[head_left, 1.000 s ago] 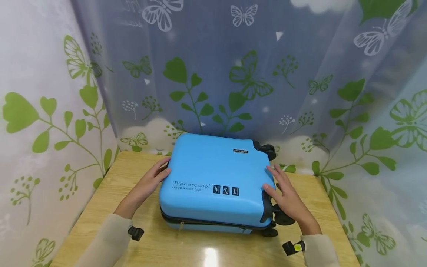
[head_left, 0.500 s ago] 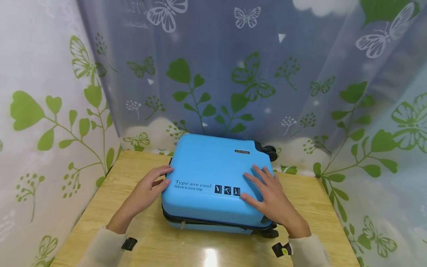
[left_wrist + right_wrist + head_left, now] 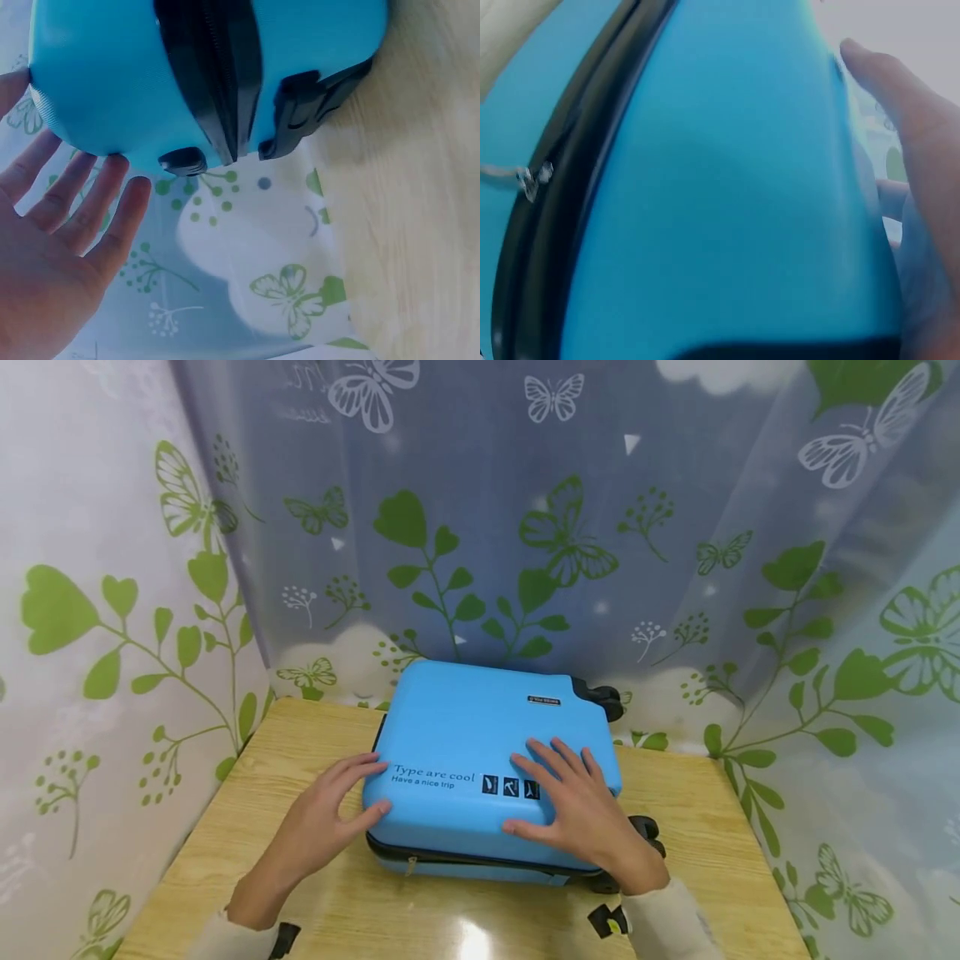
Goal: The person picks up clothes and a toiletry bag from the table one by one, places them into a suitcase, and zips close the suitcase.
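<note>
Blue hard-shell suitcase (image 3: 480, 760) lies flat and zipped shut on the wooden tabletop (image 3: 712, 827); the right hand (image 3: 581, 810) rests spread on its lid, the left hand (image 3: 322, 822) touches its corner, fingers straight.

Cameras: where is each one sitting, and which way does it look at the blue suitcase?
Head: worn up high, looking forward and down at the blue suitcase on the wooden table; both hands and sleeves show.
Left wrist: sits beside the case's end, facing its zipper; the left hand shows, fingers spread.
Right wrist: sits low against the lid; the right hand shows at the edge.
All three views share the suitcase.
</note>
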### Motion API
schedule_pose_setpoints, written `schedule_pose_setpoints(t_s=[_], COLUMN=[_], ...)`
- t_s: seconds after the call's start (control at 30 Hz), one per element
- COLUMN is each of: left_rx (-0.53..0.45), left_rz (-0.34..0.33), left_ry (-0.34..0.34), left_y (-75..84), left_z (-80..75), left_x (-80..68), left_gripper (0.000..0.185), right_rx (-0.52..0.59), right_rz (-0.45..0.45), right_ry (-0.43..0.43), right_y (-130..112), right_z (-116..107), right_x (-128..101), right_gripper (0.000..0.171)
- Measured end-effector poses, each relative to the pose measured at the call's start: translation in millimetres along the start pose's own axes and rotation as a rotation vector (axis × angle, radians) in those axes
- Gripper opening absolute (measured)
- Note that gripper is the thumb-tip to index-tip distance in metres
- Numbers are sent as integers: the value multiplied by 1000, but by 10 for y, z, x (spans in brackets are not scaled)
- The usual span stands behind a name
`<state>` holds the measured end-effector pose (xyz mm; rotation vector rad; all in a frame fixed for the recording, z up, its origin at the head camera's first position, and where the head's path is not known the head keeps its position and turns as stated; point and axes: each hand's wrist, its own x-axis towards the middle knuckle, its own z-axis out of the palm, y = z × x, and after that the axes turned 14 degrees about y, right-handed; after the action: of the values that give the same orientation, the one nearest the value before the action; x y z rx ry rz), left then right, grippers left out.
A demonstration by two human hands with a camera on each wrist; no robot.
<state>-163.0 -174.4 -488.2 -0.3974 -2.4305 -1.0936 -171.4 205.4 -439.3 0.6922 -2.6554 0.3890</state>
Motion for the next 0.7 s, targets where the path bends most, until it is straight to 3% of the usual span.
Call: schedule_pose_setpoints(t_s=[0.1, 0.27, 0.37, 0.5, 0.7], left_rx=[36, 80, 109, 125, 99], left_rz=[36, 173, 223, 199, 108], left_ry=[41, 153, 222, 298, 366], left_y=[-16, -68, -100, -110, -115], left_z=[11, 107, 186, 279, 402], left_x=[-80, -253, -371, -502, -636], left_gripper=[59, 75, 86, 87, 64], right_rx=[-14, -36, -42, -44, -53], right_rz=[-21, -40, -45, -43, -39], right_ry=[-4, -3, -2, -2, 2], right_y=[-38, -56, -59, -62, -64], right_z=[11, 12, 15, 17, 16], right_x=[-9, -32, -33, -33, -39], right_gripper=[96, 101, 100, 100, 101])
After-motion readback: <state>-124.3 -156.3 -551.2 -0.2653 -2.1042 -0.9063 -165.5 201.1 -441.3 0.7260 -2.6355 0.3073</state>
